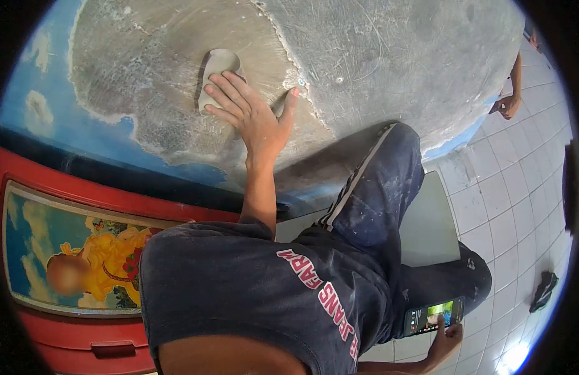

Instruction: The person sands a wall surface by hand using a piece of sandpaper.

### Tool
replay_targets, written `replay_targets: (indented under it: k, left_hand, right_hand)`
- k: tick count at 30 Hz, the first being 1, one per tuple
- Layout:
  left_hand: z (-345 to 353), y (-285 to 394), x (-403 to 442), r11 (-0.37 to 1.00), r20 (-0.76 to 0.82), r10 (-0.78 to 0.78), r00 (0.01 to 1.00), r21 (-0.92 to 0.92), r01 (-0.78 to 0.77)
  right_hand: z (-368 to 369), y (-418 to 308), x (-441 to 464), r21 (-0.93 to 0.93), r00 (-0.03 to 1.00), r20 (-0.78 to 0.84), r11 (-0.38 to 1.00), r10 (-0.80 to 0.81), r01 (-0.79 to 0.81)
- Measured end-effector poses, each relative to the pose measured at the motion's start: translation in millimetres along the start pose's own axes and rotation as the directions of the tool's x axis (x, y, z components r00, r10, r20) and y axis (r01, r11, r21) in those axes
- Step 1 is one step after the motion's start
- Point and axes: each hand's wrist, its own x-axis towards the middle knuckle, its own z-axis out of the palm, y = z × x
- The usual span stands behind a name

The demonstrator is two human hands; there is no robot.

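At the upper middle my left hand (255, 115) lies against the wall, fingers stretched out and thumb apart. Its fingertips press a curled piece of sandpaper (224, 60) to a bare grey-brown patch of the wall (158, 94). Part of the sheet is hidden under the fingers. Lower right, my right hand (449, 340) is at a phone (421, 319) lying over my thigh. One digit reaches onto the lit screen, while the others are bent near the phone's edge. No grip on the phone is visible.
Blue paint (45, 100) borders the scraped patch. A red cabinet (102, 194) with a picture panel stands at the left. My bent knees are at the right, beside a pale flat slab (430, 225) on floor tiles (502, 181). Another person's hand (507, 106) shows at upper right.
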Motion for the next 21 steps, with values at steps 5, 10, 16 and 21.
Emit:
replay_targets:
  k: [5, 10, 16, 21]
  left_hand:
    - [0, 1, 1, 1.0, -0.008, 0.005, 1.0, -0.018, -0.005]
    - [7, 6, -6, 0.997, -0.06, 0.03, 0.998, -0.069, -0.034]
    - [-21, -7, 32, 0.999, -0.225, -0.007, 0.974, -0.048, -0.004]
    - [-11, 0, 26, 1.0, -0.224, 0.018, 0.974, -0.008, -0.02]
  right_hand:
    - [-20, -6, 8, -0.131, 0.928, -0.372, 0.988, 0.029, -0.084]
    - [14, -107, 15, 0.285, 0.981, -0.151, 0.945, -0.123, 0.162]
    - [91, -247, 2, 0.559, 0.63, 0.351, 0.695, -0.693, 0.453]
    - [149, -263, -8, 0.697, 0.26, 0.654, 0.7, -0.71, 0.159]
